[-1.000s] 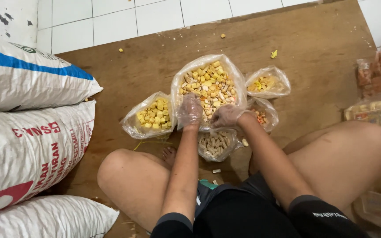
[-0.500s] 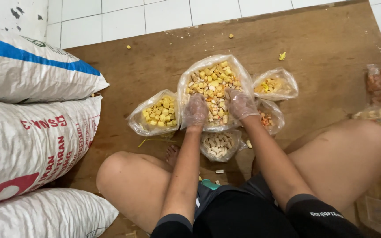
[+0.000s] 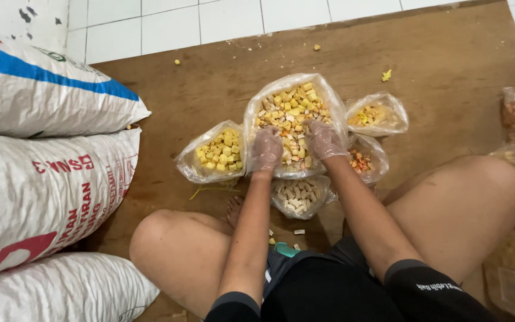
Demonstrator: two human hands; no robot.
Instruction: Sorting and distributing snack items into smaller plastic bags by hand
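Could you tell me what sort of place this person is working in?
Probably a small home or back-room food-packing spot, on the floor. Large woven sacks are stacked at the left, open plastic bags of cut snack pieces sit on a brown floor mat, and both gloved hands are in the biggest bag.

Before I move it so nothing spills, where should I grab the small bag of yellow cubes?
Probably by the loose plastic at its open mouth, gathered from above. The small bag of yellow cubes lies slumped and open on the board, so lifting by its side or base would likely tip cubes out.
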